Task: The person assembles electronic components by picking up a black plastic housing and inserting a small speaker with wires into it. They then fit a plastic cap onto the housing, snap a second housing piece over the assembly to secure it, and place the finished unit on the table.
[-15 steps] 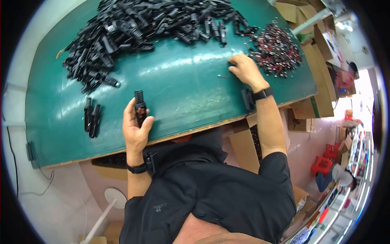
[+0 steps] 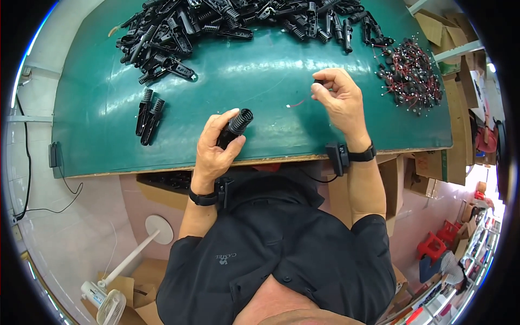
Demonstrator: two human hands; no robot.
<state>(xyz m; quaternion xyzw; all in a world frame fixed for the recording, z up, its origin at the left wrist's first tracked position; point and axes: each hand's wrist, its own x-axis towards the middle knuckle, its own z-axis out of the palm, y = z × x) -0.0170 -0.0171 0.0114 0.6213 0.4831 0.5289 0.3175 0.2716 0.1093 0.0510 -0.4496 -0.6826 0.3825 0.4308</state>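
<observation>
My left hand is wrapped round a black plastic housing, near the table's front edge. The housing's ribbed, coil-like end tilts up with its round opening showing. Farther right, over the green table, the thumb and fingers of my right hand pinch a small dark round part. A thin red wire with a white tip trails to the left below that pinch. Two like housings lie side by side left of my left hand.
A heap of black housings covers the far side of the table. Small black parts with red wires are piled at the right. Cartons stand beyond the right edge; a white fan is at lower left.
My left hand has moved right with the housing, which now leans with its coiled end toward the right. My right hand has moved slightly right, away from the wired-parts pile, carrying the small part.
</observation>
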